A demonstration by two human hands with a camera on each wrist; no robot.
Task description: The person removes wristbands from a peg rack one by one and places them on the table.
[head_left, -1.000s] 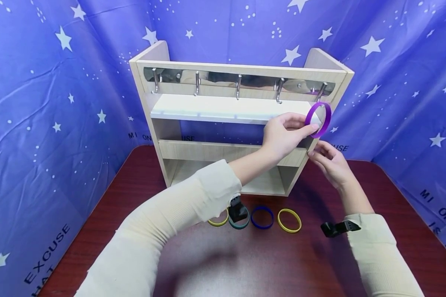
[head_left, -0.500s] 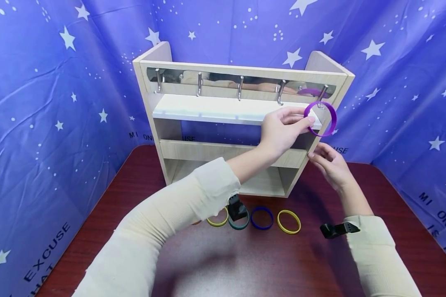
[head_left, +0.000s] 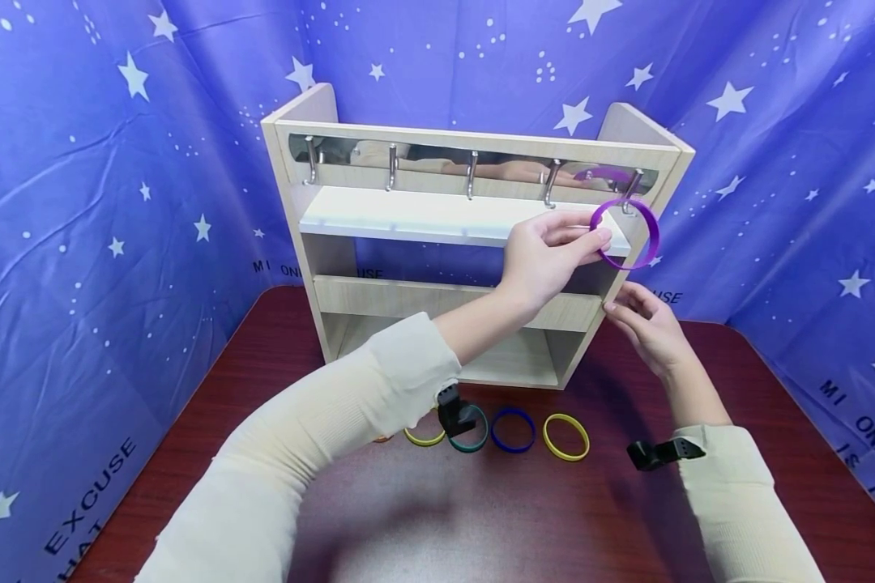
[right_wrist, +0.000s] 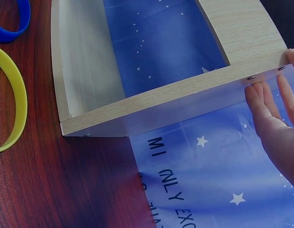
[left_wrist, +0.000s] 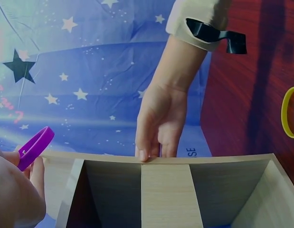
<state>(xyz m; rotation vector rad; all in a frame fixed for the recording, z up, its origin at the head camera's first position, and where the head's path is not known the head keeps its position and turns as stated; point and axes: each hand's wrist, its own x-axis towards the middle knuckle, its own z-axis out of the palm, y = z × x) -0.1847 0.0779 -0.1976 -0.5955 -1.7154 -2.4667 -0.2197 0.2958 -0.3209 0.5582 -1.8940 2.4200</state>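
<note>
In the head view my left hand (head_left: 547, 251) pinches a purple silicone wristband (head_left: 654, 239) between thumb and fingers at its left side. The band stands upright, and its top overlaps the lower end of the rightmost metal hook (head_left: 633, 188). That hook belongs to a row along the top of a light wooden shelf rack (head_left: 437, 295). My right hand (head_left: 652, 328) rests against the rack's right side panel, thumb at the front edge. The right wrist view shows its fingers (right_wrist: 258, 102) against the panel's outer face. Purple band (left_wrist: 36, 148) and left hand appear at the left wrist view's left edge.
On the dark red table (head_left: 525, 518) before the rack lie a yellow wristband (head_left: 566, 457), a blue one (head_left: 514, 448), a teal one (head_left: 474, 448) and another yellow one (head_left: 424, 442). An orange one peeks out by the left sleeve. A starry blue curtain (head_left: 437, 73) surrounds the table.
The purple wristband has turned to face the camera more, then shifted slightly left with my left hand. My right hand stays at the rack's side.
</note>
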